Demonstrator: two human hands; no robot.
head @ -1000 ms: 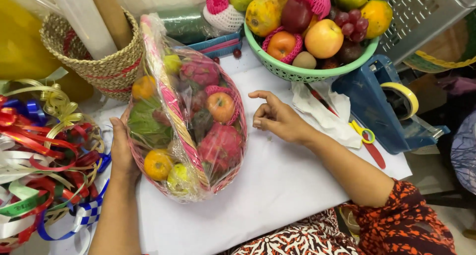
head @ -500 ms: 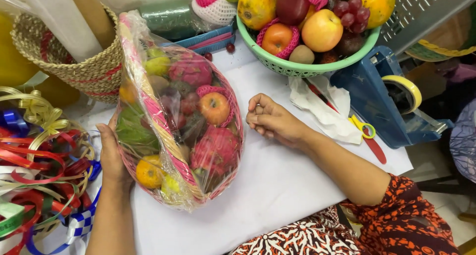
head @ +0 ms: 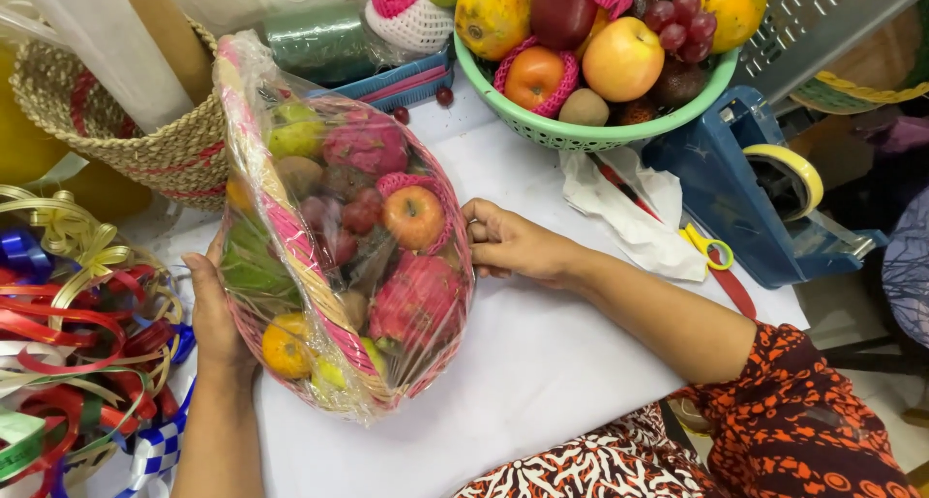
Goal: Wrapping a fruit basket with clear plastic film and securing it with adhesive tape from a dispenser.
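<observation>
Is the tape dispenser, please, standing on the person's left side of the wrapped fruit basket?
No, the blue tape dispenser stands to the right of the wrapped fruit basket, beyond the right hand and the scissors.
</observation>
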